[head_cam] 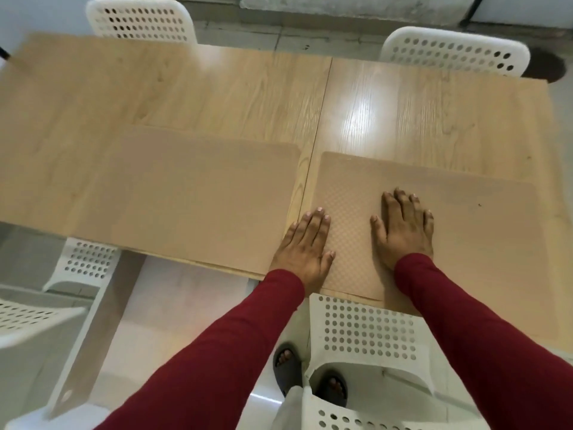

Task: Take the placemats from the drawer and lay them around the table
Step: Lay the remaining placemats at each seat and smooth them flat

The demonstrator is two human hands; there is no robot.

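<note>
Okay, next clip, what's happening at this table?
A person in red sleeves is setting out placemats on a wooden table. Both hands lie flat, palms down: the left hand rests on the left edge of the right placemat, partly on the bare wood, and the right hand nearer its middle. A second placemat already lies beside it. The far side holds no mats yet.

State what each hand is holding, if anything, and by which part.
Nothing is gripped. The left hand and right hand lie flat, palms down, on the tan textured rectangular placemat, near its left end.
</note>
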